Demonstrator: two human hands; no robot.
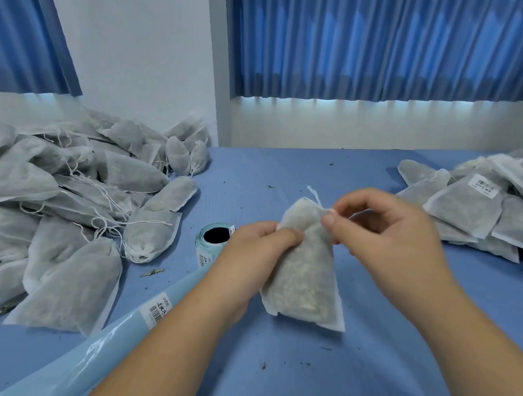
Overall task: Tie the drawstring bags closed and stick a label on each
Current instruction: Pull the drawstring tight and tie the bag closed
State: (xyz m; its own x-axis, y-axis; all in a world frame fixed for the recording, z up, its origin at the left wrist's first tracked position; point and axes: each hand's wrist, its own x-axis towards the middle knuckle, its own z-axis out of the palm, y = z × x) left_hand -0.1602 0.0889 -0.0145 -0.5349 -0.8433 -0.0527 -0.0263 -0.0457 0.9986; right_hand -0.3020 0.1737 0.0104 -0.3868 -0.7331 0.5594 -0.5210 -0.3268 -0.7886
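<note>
The filled drawstring bag [306, 267] stands tilted over the blue tabletop [315, 381], left hand [256, 245] gripping its neck, right hand [388, 237] pinching the white drawstring [315, 197]. Label roll [213, 241] just left; untied bags [59, 202] heaped far left, labelled bags [490, 215] right.

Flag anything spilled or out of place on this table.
Dried leaf scraps and dark crumbs lie loose on the blue table, likely spilled from the piled bags. Nothing else stands out.

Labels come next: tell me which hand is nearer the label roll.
Left. The left hand holds the bag beside the label roll; the right hand pinches the drawstring on the bag's far side.
</note>
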